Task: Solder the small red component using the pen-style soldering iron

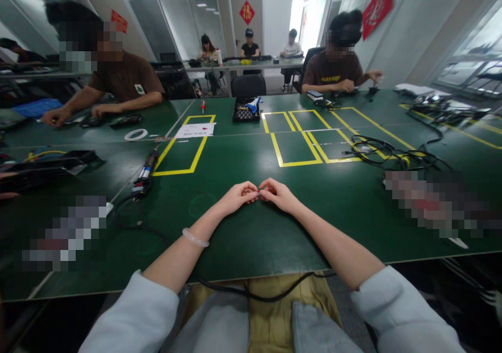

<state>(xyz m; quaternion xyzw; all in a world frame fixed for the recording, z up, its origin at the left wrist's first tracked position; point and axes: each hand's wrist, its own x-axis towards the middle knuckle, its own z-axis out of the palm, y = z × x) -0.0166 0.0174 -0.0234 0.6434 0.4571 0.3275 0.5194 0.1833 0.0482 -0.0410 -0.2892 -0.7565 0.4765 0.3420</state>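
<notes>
The green counter [235, 248] spanned the scene; tangled black cables [363, 145] lay on the right; a black tray [240, 115] sat far middle; the left hand [237, 197] and right hand [281, 196] met near middle, curled narrow; a tiny reddish thing [258, 190] showed between them, though which hand gripped it I could not tell.

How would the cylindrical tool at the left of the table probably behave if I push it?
The tool may roll, as its body looks round. The black cable at its end would likely drag and limit this. Its straight, solid-looking body should stay stiff.
</notes>
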